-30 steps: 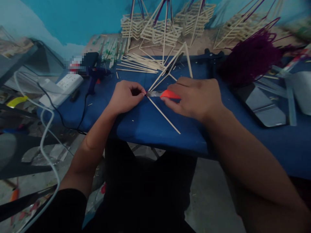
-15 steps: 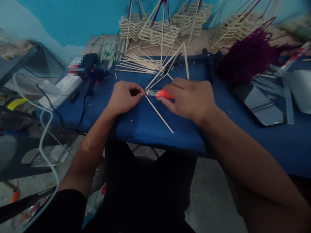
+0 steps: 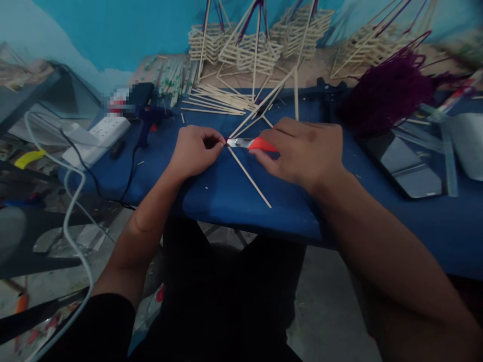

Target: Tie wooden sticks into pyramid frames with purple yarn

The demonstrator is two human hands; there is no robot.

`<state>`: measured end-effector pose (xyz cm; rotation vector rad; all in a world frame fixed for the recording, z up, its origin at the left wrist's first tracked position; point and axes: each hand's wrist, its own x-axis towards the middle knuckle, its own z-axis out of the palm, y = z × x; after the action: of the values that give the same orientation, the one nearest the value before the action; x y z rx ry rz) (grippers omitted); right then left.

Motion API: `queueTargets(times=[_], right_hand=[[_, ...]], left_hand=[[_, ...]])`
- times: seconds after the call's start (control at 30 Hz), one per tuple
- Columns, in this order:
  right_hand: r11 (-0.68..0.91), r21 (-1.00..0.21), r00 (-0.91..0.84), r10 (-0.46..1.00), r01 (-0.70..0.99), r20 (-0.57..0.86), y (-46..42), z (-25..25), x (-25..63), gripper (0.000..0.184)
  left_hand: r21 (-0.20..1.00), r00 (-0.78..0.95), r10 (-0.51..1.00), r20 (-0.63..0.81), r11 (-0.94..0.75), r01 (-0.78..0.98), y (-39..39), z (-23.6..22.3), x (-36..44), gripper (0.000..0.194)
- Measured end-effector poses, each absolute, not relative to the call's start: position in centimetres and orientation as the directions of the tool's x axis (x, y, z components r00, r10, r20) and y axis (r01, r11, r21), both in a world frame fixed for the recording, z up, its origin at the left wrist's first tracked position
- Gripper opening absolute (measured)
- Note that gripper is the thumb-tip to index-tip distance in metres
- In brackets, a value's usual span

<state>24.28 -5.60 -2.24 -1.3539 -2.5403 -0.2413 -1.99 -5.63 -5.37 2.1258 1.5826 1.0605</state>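
"What has your left hand [image 3: 194, 151] got?"

"Thumb and forefinger pressed together on purple yarn [image 3: 226, 141], at the near corner of the stick frame [image 3: 248, 177] — whether they clamp wood too, I can't tell."

"How does the frame lie?"

"From those fingertips, one thin stick runs towards five o'clock, others towards half past one. I'd expect it light and stiff, but apt to snap or twist, the yarn soft and slippery; I'd pinch right at that corner, gently."

"And your right hand [image 3: 302, 151]?"

"Closed round the handle of the orange-handled scissors [image 3: 264, 145], blades reaching in from three o'clock, close to my left fingertips — smooth, I'd guess, so I'd hold them by the handle."
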Motion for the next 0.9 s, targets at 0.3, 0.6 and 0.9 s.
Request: queueTargets(times=[0.3, 0.6, 0.9], right_hand=[[0.46, 0.05, -0.435, 0.791, 0.887, 0.431, -4.8, -2.8, 24.9, 0.044], [0.621, 0.13, -0.617, 0.687, 0.773, 0.383, -4.9, -3.5, 24.5, 0.039], [0.62, 0.057, -0.598, 0.723, 0.783, 0.346, -5.2, -3.5, 23.9, 0.04]], left_hand=[[0.582, 0.099, 0.926, 0.363, -0.309, 0.752, -5.5, -5.4, -2.3, 0.013], [0.724, -0.032, 0.916, 0.4, -0.294, 0.623, -5.4, -5.2, -2.1, 0.008], [0.747, 0.002, 0.918, 0.396, -0.323, 0.581, -5.5, -5.1, -1.9, 0.007]])
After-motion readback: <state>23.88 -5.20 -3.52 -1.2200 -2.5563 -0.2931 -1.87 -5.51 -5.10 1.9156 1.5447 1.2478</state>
